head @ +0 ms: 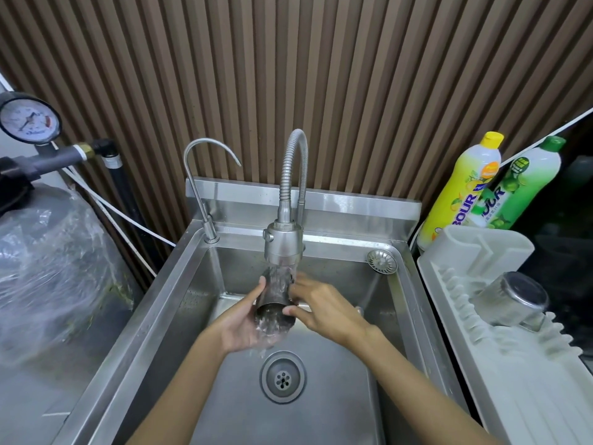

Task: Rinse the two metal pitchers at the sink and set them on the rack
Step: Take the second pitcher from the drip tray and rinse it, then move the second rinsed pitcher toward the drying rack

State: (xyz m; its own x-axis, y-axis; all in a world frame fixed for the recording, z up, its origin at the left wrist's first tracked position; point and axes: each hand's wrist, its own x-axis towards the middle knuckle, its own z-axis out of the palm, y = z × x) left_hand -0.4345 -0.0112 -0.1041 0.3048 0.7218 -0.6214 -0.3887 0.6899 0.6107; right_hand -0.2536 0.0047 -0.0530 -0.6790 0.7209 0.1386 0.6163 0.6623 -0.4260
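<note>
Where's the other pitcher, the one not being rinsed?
In the head view, it lies upside down on the white rack, right of the sink, below the soap bottles.

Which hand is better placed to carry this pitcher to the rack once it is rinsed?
The right hand. It already grips the pitcher on the side facing the drying rack, which stands right of the sink. The left hand cradles it from the far side and would have to cross over.

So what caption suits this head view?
Both hands rinse a metal pitcher under the running faucet; another pitcher on the rack.
</note>
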